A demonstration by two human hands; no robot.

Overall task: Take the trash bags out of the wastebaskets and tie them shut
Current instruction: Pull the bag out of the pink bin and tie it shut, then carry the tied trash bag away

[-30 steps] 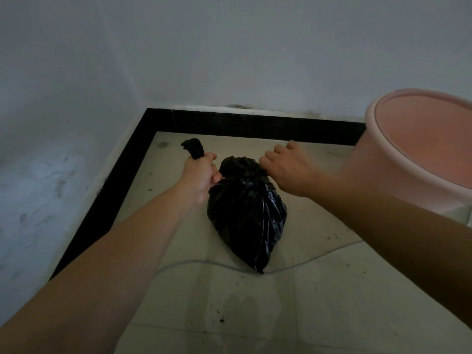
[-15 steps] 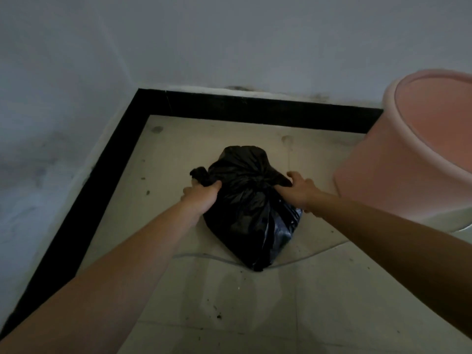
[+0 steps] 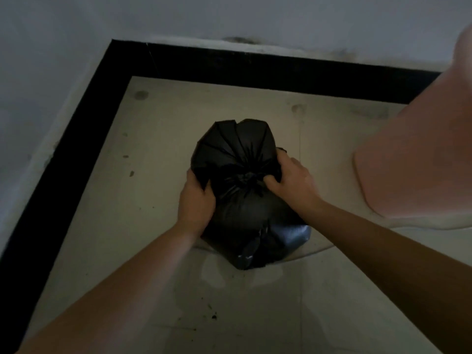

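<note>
A black trash bag (image 3: 245, 218) sits on the pale tiled floor in a room corner, its neck gathered into a knot at the middle. My left hand (image 3: 195, 203) grips the bag's left side, fingers curled into the plastic. My right hand (image 3: 291, 181) clasps the right side beside the knot, thumb pressed near it. The loose upper plastic puffs out above the knot. A pink wastebasket (image 3: 419, 154) stands at the right, blurred, its rim cut off by the frame edge.
White walls meet at a corner with a black skirting band (image 3: 76, 154) along the floor edge. A thin pale cord (image 3: 316, 251) runs across the tiles under the bag. Dark specks lie on the floor in front.
Both hands have moved inward from pulling the bag's ends apart to holding its sides by the knot. The view has tipped downward and closer, and the wastebasket has slid to the right edge.
</note>
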